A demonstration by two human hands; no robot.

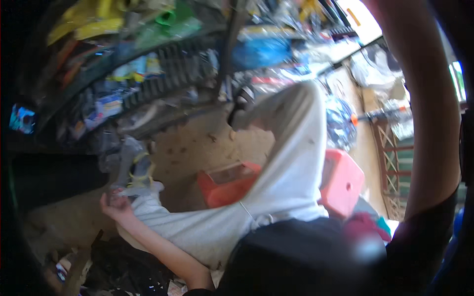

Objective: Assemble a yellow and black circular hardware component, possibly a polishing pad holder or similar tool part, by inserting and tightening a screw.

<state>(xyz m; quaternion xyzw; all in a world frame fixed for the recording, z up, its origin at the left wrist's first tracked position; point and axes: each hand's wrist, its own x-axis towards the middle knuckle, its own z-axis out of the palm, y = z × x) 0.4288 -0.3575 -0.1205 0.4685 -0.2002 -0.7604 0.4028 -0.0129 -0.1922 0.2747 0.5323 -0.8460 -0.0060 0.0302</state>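
Note:
My left hand is by my left shin, palm turned up and fingers curled. A small dark and reddish thing seems to lie in it, but blur hides what it is. Close beside it is a grey shoe with yellow bands. My right forearm is raised along the right side, and its hand lies beyond the upper edge. My legs in light grey trousers are bent and spread apart. A dark shoe shows beyond the far knee.
Dark slatted racks hold several bagged goods, among them a green package and a blue one. Red plastic pieces, perhaps stools, are beside my leg: one nearer the middle, another at right. A brown lattice stands at right.

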